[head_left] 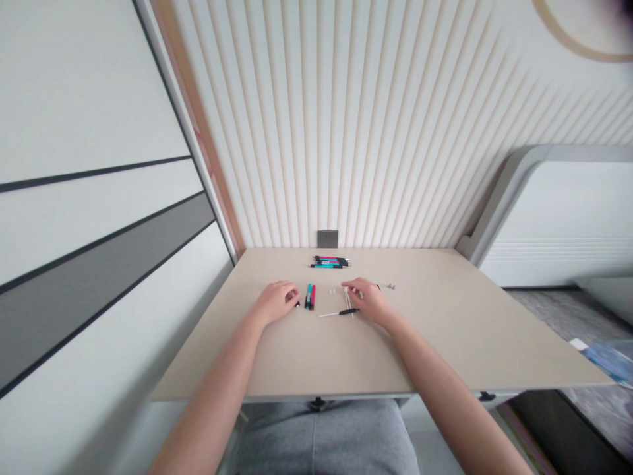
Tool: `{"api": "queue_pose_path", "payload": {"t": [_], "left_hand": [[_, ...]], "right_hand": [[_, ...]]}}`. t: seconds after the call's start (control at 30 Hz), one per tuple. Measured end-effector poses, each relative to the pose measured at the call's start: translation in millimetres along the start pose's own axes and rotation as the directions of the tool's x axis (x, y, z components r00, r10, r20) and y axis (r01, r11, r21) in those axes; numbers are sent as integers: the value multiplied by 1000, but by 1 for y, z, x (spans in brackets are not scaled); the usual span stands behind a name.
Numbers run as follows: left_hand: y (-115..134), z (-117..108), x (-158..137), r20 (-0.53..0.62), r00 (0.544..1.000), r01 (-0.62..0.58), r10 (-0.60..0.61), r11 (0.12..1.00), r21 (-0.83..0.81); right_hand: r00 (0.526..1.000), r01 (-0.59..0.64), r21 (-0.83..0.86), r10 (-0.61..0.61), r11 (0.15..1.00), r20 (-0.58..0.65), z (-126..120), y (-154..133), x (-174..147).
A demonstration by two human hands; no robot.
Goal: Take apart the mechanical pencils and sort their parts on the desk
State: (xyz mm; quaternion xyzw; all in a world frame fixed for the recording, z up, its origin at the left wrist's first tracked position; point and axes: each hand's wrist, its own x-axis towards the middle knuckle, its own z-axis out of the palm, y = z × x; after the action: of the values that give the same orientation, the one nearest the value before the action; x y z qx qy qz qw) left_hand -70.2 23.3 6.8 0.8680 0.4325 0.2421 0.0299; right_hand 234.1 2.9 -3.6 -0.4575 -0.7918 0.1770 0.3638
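Observation:
My left hand rests on the table left of the pen barrels, its fingers curled over small black pen parts, mostly hidden under them. Beside it lie a teal pen barrel and a pink-red pen barrel, side by side with black lower ends. My right hand hovers low over thin white refills, index finger stretched out and thumb apart from it. Just below its fingers is a black pen grip with a white refill pointing left. Tiny clear pieces sit between the hands.
Several pens in black, teal and pink lie in a pile toward the back of the beige table. Small greyish parts are right of my right hand. Behind stands a ribbed wall with a dark socket; a white cabinet is at left.

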Motion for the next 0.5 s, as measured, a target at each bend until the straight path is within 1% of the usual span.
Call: {"api": "queue_pose_path", "payload": {"t": [0.1, 0.2, 0.33, 0.4, 0.5], "left_hand": [[-2, 1, 0, -5, 1000, 27, -27, 1000, 2], [-1, 1, -1, 15, 999, 47, -47, 999, -10], [2, -1, -1, 51, 994, 103, -102, 994, -22], [3, -2, -1, 55, 992, 118, -116, 993, -30], [3, -2, -1, 55, 991, 125, -122, 991, -46]], "right_hand": [[1000, 1, -20, -1, 1000, -5, 2, 2, 0], [1000, -9, -35, 9, 999, -17, 4, 3, 1], [994, -106, -32, 105, 994, -39, 7, 3, 2], [990, -136, -27, 135, 990, -41, 8, 4, 3], [992, -118, -53, 116, 992, -41, 12, 6, 7]]}}
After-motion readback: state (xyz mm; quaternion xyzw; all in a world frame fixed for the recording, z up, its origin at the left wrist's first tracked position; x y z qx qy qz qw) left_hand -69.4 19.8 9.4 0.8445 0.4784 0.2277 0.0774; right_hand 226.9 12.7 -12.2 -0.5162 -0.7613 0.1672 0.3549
